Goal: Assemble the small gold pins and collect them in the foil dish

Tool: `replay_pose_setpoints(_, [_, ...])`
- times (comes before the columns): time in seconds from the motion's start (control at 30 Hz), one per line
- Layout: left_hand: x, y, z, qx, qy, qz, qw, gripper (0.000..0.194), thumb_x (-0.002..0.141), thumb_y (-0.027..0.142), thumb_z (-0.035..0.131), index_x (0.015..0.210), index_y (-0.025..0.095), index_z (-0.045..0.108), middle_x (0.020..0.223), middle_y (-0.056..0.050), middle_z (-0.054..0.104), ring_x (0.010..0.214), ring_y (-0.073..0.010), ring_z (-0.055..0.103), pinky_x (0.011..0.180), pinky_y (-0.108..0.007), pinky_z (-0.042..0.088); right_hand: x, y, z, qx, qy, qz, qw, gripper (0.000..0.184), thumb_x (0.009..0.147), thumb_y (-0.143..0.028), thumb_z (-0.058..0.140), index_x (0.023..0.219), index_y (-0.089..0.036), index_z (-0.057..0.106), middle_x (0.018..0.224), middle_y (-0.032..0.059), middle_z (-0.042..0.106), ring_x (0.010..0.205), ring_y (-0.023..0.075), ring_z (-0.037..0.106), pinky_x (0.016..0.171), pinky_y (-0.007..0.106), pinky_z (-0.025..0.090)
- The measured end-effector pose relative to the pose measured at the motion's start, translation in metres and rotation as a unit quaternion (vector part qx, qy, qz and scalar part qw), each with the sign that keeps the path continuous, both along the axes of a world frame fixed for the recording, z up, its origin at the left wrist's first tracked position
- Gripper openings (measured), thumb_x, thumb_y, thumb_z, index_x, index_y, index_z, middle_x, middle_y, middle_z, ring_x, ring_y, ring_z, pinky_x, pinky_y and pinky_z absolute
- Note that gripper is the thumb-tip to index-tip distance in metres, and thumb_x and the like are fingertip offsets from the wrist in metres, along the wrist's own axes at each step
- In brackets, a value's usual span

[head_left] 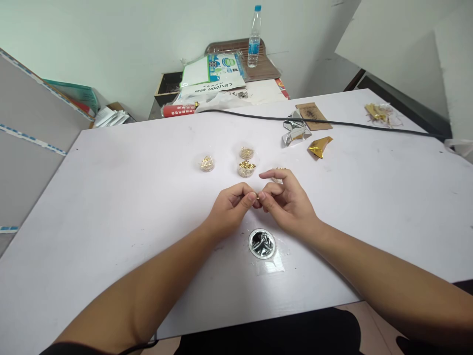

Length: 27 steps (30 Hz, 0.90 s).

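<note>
Bare forearms [173, 264] lead to the left hand [231, 207] and right hand [290, 204], both pinching a tiny gold-coloured piece [257, 198] between thumb and fingertips. So small, it could slip away; a forward jerk might tip the clear, round cup [246, 173] of gold-coloured bits [247, 165] just beyond the left hand.

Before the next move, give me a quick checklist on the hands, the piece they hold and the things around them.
1. Small gold piece held at the fingertips of the left hand and right hand: ok.
2. Shape of that piece readable: cannot tell; fingers hide most of it.
3. Left cup standing apart from both hands, gold pieces inside: ok.
4. Right cup fully visible: not ok; the right hand partly covers it.
5. Black cable away from the hands: ok, it runs across the back of the table.
</note>
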<state>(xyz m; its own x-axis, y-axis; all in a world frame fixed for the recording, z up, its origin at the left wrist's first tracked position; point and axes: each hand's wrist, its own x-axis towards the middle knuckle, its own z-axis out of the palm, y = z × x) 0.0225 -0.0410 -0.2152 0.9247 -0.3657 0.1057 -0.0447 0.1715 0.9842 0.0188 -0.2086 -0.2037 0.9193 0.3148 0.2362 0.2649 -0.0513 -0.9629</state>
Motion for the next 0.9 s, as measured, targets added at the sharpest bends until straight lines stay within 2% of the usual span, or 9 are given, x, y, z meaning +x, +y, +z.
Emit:
replay_pose_setpoints(0.23, [-0.0025,-0.0011,0.0013,0.032,-0.010,0.029,0.999,0.036,0.091,0.049,0.062,0.078,0.015,0.060,0.078,-0.005,0.066,0.078,-0.0161,0.061,0.077,-0.030,0.049,-0.0035,0.0025,-0.0029,-0.025,-0.003,-0.035,0.999,0.026,0.095,-0.026,0.055,0.119,-0.024,0.046,0.065,-0.0050,0.052,0.063,0.0153,0.058,0.060,0.031,0.045])
replay_pose_setpoints(0.47, [-0.0042,-0.0019,-0.0006,0.025,-0.012,0.028,0.999,0.033,0.093,0.044,0.060,0.079,0.015,0.059,0.080,-0.004,0.063,0.081,-0.0156,0.061,0.079,-0.029,0.049,-0.0065,0.0071,-0.0035,-0.018,-0.007,-0.067,0.998,0.023,0.094,-0.028,0.058,0.115,-0.025,0.051,0.064,-0.0051,0.049,0.060,0.0145,0.055,0.059,0.031,0.046])
replay_pose_setpoints(0.63, [-0.0035,-0.0027,-0.0011,0.033,-0.026,0.034,0.999,0.032,0.094,0.043,0.059,0.079,0.015,0.058,0.082,-0.004,0.063,0.082,-0.0155,0.060,0.079,-0.029,0.049,-0.0060,0.0080,-0.0040,-0.038,-0.035,-0.075,0.996,0.021,0.094,-0.020,0.052,0.115,-0.023,0.050,0.063,-0.0049,0.048,0.061,0.0149,0.056,0.056,0.030,0.043])
replay_pose_setpoints(0.9, [-0.0030,-0.0030,-0.0016,0.051,-0.029,0.044,0.997,0.032,0.094,0.043,0.059,0.080,0.014,0.059,0.081,-0.005,0.064,0.081,-0.0154,0.061,0.078,-0.029,0.050,-0.0051,0.0077,-0.0042,-0.046,-0.025,-0.074,0.996,0.020,0.095,-0.020,0.051,0.114,-0.024,0.050,0.064,-0.0048,0.048,0.060,0.0144,0.054,0.056,0.030,0.042])
